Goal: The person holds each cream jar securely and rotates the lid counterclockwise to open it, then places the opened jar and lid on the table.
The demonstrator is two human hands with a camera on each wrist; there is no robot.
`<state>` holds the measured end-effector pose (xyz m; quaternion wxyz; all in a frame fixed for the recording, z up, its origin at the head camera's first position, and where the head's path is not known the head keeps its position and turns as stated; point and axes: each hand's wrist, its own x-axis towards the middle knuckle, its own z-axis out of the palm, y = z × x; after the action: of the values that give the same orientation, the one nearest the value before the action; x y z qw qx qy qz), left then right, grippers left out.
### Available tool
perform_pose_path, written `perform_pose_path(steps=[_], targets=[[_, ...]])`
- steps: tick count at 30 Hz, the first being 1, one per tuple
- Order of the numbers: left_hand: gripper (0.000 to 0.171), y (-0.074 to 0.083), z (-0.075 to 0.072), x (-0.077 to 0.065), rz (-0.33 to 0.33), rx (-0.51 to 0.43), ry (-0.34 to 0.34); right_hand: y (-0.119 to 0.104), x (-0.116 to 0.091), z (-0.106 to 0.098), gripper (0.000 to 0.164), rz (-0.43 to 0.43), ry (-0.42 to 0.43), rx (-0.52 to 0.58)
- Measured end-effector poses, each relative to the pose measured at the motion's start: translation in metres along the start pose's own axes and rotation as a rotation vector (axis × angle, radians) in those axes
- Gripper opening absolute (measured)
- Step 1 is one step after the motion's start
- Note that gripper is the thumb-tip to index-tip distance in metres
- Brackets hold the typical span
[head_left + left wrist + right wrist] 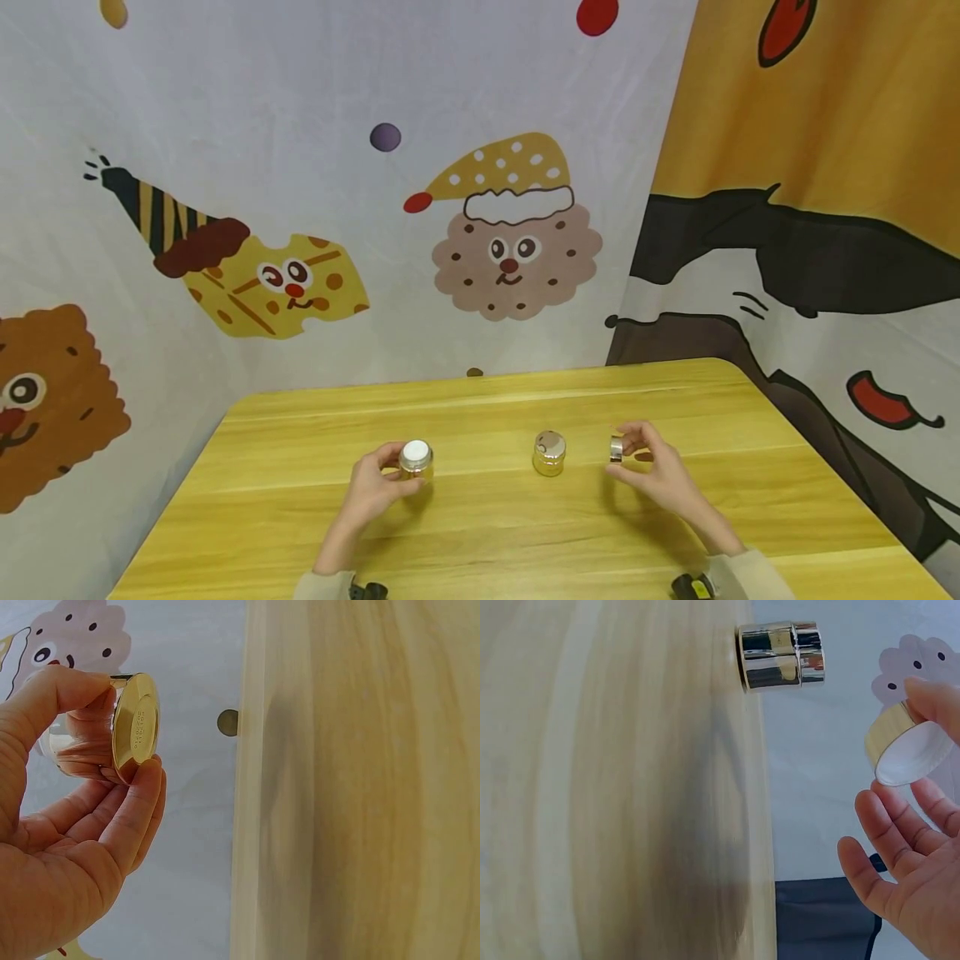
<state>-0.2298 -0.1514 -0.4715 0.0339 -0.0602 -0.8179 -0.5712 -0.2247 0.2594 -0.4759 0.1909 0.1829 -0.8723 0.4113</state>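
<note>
My left hand (372,485) grips a small gold cosmetic jar (416,458) between thumb and fingers, its white top facing up. In the left wrist view the jar's shiny base (141,727) shows stamped lettering, and the jar is raised off the table. My right hand (662,473) pinches a gold jar lid (616,450), turned on its side. The right wrist view shows the lid's white inside (915,754), with thumb above and fingertips below. Between the hands a second gold jar (550,454) stands upright with its lid on.
A wood-grain table (480,533) spreads under both hands, its far edge close to a cloth backdrop (405,333) printed with cartoon figures. On the right hangs an orange, white and black printed cloth (810,150). Each wrist wears a dark strapped device (369,591).
</note>
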Motion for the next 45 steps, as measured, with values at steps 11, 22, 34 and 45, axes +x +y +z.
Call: perform_pose_path(steps=[11,22,34,45], targets=[[0.051,0.001,0.001,-0.002,-0.003,-0.003,-0.003,0.004,-0.003,0.0,0.048,-0.029,-0.019,-0.057],[0.05,0.0,0.001,-0.001,-0.014,0.011,0.0,0.009,-0.008,0.002,0.044,-0.018,-0.074,-0.101],[0.049,0.001,0.0,0.0,-0.023,0.014,-0.007,0.011,-0.007,0.001,0.046,0.077,-0.158,-0.156],[0.049,0.002,0.001,-0.001,-0.009,0.012,-0.009,0.009,-0.006,0.0,0.046,0.161,-0.278,-0.169]])
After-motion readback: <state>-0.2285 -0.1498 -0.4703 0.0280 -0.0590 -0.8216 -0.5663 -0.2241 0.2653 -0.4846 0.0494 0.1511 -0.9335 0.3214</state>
